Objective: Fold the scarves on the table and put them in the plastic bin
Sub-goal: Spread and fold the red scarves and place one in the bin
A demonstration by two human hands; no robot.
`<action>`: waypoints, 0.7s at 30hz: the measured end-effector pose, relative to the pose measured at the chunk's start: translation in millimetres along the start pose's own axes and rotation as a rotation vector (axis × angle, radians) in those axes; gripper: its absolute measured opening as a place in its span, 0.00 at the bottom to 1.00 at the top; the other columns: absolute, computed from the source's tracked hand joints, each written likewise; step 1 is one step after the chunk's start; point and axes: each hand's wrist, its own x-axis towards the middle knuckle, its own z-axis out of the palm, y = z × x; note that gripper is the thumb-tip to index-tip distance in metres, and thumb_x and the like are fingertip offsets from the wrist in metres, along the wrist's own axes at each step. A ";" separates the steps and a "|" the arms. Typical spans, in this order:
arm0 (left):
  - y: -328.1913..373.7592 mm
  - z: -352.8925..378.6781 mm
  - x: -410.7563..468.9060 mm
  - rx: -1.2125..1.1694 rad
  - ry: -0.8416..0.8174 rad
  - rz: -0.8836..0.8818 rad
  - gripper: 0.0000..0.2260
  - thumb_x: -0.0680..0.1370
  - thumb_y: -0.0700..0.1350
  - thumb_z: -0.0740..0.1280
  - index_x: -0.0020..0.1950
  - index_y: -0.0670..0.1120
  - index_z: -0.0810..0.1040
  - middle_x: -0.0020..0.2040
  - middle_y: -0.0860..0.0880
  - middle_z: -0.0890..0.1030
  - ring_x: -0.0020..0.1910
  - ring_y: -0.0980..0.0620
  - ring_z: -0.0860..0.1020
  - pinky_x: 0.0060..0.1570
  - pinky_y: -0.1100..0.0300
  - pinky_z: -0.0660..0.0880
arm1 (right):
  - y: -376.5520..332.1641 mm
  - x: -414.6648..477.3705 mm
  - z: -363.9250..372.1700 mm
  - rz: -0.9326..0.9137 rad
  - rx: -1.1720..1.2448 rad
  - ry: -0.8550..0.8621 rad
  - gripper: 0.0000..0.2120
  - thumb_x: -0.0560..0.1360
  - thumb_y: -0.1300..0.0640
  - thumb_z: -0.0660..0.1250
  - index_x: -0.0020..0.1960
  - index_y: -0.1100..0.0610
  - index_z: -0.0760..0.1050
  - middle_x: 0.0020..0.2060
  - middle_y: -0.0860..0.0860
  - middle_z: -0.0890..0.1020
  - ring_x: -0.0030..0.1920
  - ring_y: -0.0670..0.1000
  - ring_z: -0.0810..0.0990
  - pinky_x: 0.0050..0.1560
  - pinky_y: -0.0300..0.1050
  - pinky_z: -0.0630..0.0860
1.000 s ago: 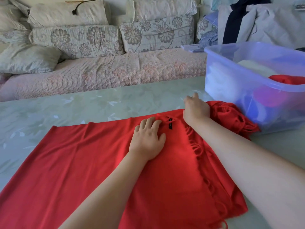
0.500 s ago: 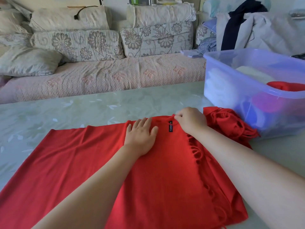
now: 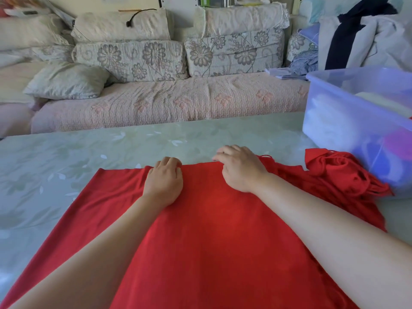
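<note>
Our left hand (image 3: 165, 182) and right hand (image 3: 242, 169) gripping the red scarf (image 3: 223, 241) by its far edge, scarf spread on our surface (image 3: 89, 157), plastic bin (image 3: 334, 121) near its fringe

Red scarf (image 3: 223, 230): plain cloth, spread flat on counter (image 3: 89, 152), far edge straight. Left part lighter and thinner, running to lower left of view; middle and right part deeper red, looks layered. Fringe (image 3: 287, 175) along right edge; fringed end (image 3: 334, 175) bunched in heap touching near wall of plastic bin (image 3: 334, 112). Bin: translucent bluish, upright, top open, at counter's right side. Inside: pale folded cloth (image 3: 379, 103); purple-pink shape blurred through wall.
</note>
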 end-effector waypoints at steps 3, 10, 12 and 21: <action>-45.9 -19.6 -7.7 0.083 -0.013 -0.042 0.15 0.81 0.47 0.55 0.66 0.48 0.73 0.66 0.49 0.74 0.66 0.47 0.70 0.66 0.51 0.64 | -48.4 15.3 14.3 -0.051 0.092 -0.174 0.24 0.81 0.52 0.58 0.77 0.49 0.64 0.77 0.50 0.65 0.76 0.51 0.63 0.74 0.48 0.57; -145.2 -55.9 -9.3 0.257 -0.335 -0.218 0.27 0.82 0.60 0.45 0.81 0.55 0.46 0.81 0.53 0.44 0.79 0.54 0.42 0.77 0.47 0.41 | -95.5 40.0 45.0 -0.039 0.058 -0.428 0.29 0.83 0.39 0.49 0.81 0.43 0.46 0.81 0.48 0.44 0.80 0.47 0.42 0.79 0.49 0.40; -163.8 -63.6 -8.7 0.251 -0.330 -0.279 0.27 0.82 0.59 0.45 0.81 0.54 0.46 0.81 0.52 0.44 0.79 0.53 0.42 0.76 0.46 0.41 | -97.4 44.0 48.6 -0.019 0.035 -0.435 0.29 0.83 0.39 0.48 0.81 0.42 0.45 0.81 0.48 0.43 0.80 0.47 0.40 0.79 0.51 0.40; -191.8 -91.1 -28.8 0.335 -0.108 -0.363 0.23 0.81 0.51 0.53 0.75 0.43 0.61 0.75 0.44 0.63 0.74 0.44 0.59 0.70 0.49 0.57 | -178.1 101.2 54.2 -0.065 -0.075 -0.225 0.22 0.81 0.54 0.54 0.75 0.49 0.66 0.74 0.50 0.66 0.75 0.53 0.62 0.74 0.54 0.57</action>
